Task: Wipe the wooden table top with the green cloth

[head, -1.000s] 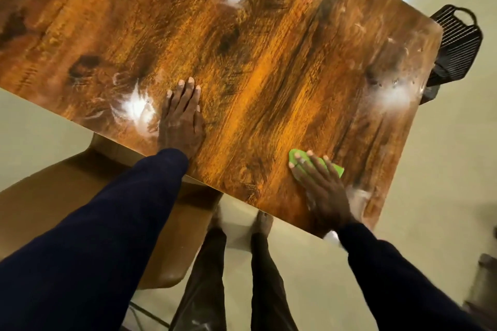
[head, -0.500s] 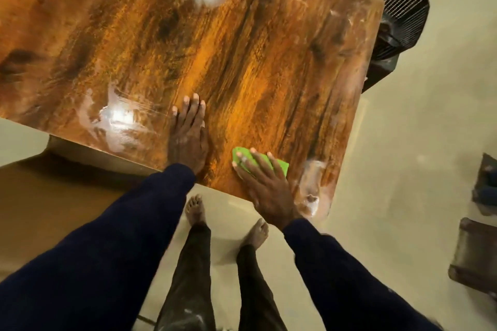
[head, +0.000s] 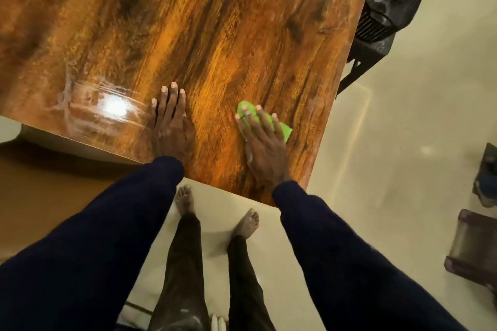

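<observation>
The wooden table top (head: pixel 215 35) fills the upper left of the head view, glossy with wet smears and light glare. A small green cloth (head: pixel 285 130) lies near the table's front right part, mostly hidden under my right hand (head: pixel 262 142), which presses it flat with straight, spread fingers. My left hand (head: pixel 172 123) rests flat on the wood to the left of the cloth, fingers straight. Both arms wear dark blue sleeves.
A black slatted plastic chair (head: pixel 387 2) stands just past the table's right edge. A brown chair seat (head: pixel 48 191) sits below the table's front left edge. Dark objects (head: pixel 473 247) lie on the floor at far right. My bare feet (head: pixel 247 223) stand by the table's front corner.
My right hand has slid the green cloth away from the front edge, further onto the table. My left hand has stayed flat on the wood. The camera view has shifted.
</observation>
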